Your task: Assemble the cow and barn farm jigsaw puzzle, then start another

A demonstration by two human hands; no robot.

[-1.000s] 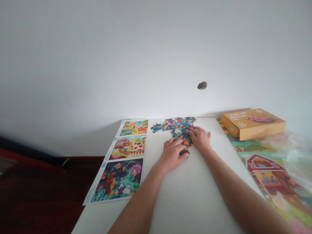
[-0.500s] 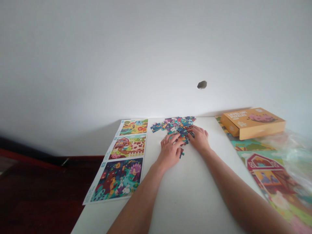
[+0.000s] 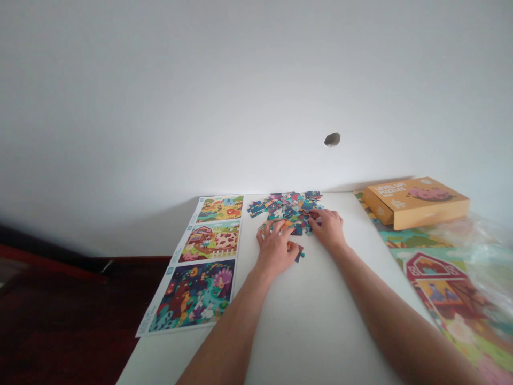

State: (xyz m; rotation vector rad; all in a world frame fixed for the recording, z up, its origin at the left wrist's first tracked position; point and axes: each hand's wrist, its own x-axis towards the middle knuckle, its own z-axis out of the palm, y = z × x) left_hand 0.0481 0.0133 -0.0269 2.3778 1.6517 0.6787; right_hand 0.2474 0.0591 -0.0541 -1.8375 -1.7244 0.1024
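A heap of colourful jigsaw pieces (image 3: 286, 205) lies on the white table (image 3: 304, 331) near the wall. My left hand (image 3: 276, 247) rests at the heap's near left edge, fingers spread over pieces. A dark piece (image 3: 300, 254) lies beside its thumb. On the heap's right edge is my right hand (image 3: 327, 227), fingertips bent down on pieces; whether it grips one is too small to tell. To the left, a sheet with three printed pictures (image 3: 211, 240) lies flat.
An orange puzzle box (image 3: 420, 200) stands at the back right on a printed farm poster (image 3: 436, 289). Crumpled clear plastic (image 3: 489, 262) covers part of the poster. Behind the table rises a white wall (image 3: 256, 96) with a small hole (image 3: 332, 139).
My left hand has shifted slightly left, its thumb now farther from the fingers. Pieces between the hands have spread and moved a little. My right hand has barely moved.
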